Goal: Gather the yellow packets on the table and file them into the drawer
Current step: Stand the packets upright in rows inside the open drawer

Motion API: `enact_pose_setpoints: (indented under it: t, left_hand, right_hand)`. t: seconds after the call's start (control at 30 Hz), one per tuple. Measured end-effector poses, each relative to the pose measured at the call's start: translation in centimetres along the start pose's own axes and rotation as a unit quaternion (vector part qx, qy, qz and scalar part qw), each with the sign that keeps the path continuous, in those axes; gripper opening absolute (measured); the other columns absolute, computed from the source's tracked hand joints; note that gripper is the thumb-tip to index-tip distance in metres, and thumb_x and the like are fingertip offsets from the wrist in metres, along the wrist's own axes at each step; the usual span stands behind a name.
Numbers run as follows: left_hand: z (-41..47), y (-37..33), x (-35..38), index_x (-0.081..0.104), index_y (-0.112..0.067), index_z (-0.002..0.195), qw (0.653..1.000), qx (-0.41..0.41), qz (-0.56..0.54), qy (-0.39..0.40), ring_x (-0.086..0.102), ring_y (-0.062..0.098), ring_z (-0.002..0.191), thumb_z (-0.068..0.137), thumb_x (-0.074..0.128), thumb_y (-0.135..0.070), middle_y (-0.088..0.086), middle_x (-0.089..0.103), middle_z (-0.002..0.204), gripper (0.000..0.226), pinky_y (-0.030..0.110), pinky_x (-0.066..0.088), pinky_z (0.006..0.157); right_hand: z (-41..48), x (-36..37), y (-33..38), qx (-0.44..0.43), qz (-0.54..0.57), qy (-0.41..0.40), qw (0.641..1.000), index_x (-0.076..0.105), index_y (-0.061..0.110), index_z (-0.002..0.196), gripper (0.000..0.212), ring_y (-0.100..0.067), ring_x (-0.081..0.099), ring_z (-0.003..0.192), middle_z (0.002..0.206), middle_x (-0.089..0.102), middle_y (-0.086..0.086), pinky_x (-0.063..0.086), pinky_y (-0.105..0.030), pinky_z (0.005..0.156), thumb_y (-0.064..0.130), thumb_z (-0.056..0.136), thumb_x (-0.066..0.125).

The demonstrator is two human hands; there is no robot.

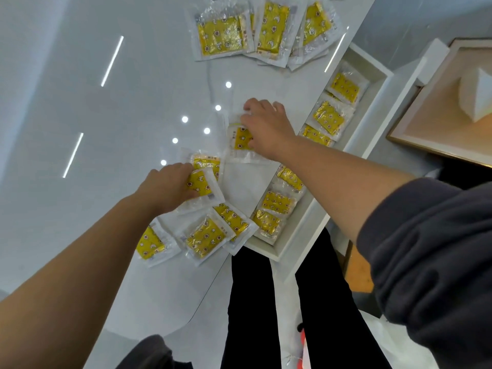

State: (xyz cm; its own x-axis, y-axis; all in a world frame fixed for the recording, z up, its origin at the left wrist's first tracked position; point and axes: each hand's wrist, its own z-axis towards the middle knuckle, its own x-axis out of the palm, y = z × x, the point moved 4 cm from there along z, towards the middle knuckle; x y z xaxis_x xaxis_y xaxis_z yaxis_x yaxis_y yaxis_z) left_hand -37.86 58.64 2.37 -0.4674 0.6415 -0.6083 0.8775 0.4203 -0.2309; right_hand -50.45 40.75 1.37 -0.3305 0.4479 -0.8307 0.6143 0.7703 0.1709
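Head view. White glossy desk (pixel 80 107), filling the left and centre of frame. Long white open drawer (pixel 378 75), running diagonally along the desk's right edge from lower centre to upper right. It holds filed packets (pixel 328 118), yellow patterned sachets in clear plastic sleeves, overlapping in rows. Loose on the desk are a far fan of packets (pixel 221 35) at top centre and a near cluster of packets (pixel 206 237) at lower centre by the desk edge. Right grip (pixel 266 126), a bare hand at centre frame, has its fingers curled over the upper edge and its thumb on the yellow face of the centre packet (pixel 241 141), pinching it. That packet lies flat, long axis roughly up-down the frame, just left of the drawer. Left grip (pixel 170 187), below and left, has its fingers closed round the tilted packet (pixel 203 186), which lies over another. Judgement: the right grip is nearer the drawer, so its packet needs only a short carry rightward.
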Motion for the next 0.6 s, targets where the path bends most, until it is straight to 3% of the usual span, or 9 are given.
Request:
enact_pose_setpoints:
  t: [0.1,0.23,0.37,0.47,0.6]
  left_hand:
    - [0.1,0.0,-0.2,0.049,-0.012,0.119,0.998,-0.016,-0.007,-0.059,0.052,0.029,0.101,0.09,0.058,-0.042,0.009,0.051,0.11,0.042,0.042,0.041,0.084]
    - [0.4,-0.7,-0.7,0.051,-0.007,0.116,0.993,-0.049,0.006,-0.104,0.045,0.033,0.108,0.089,0.06,-0.04,0.015,0.042,0.122,0.043,0.045,0.041,0.088]
    - [0.5,-1.8,-0.7,0.049,0.0,0.106,0.956,-0.214,-0.171,-0.102,0.047,0.038,0.106,0.086,0.065,-0.041,0.021,0.036,0.123,0.048,0.045,0.046,0.085]
    - [0.8,-3.0,0.4,0.047,-0.002,0.113,0.919,-0.282,-0.259,-0.092,0.052,0.041,0.103,0.085,0.064,-0.035,0.021,0.034,0.127,0.046,0.047,0.049,0.088]
    - [1.2,-3.9,1.0,0.048,-0.008,0.112,0.904,-0.31,-0.274,-0.111,0.057,0.038,0.096,0.085,0.056,-0.021,0.017,0.045,0.12,0.032,0.049,0.048,0.091]
  right_hand:
    - [-0.4,0.3,0.1,0.003,-0.048,-0.049,0.998,0.058,0.015,0.107,0.038,-0.027,0.048,0.105,0.118,0.049,-0.007,0.031,-0.038,0.09,0.012,0.073,0.074]
    - [-1.3,0.5,-0.1,0.02,-0.019,-0.072,0.997,0.054,0.018,0.115,0.039,-0.026,0.051,0.099,0.104,0.058,-0.005,0.03,-0.036,0.083,0.014,0.079,0.069]
    - [-3.4,0.2,-1.3,0.096,0.106,-0.075,0.987,0.049,0.018,0.108,0.025,-0.026,0.054,0.087,0.086,0.058,0.0,0.032,-0.036,0.076,0.021,0.087,0.061]
    - [-5.4,1.3,-2.3,0.171,0.313,-0.042,0.933,0.042,0.015,0.118,0.036,-0.022,0.051,0.075,0.083,0.048,0.006,0.037,-0.03,0.063,0.019,0.088,0.062]
    - [-7.7,3.0,-3.2,0.22,0.487,-0.063,0.843,0.037,0.026,0.131,0.06,-0.02,0.059,0.096,0.108,0.055,0.004,0.048,-0.028,0.072,0.015,0.082,0.071]
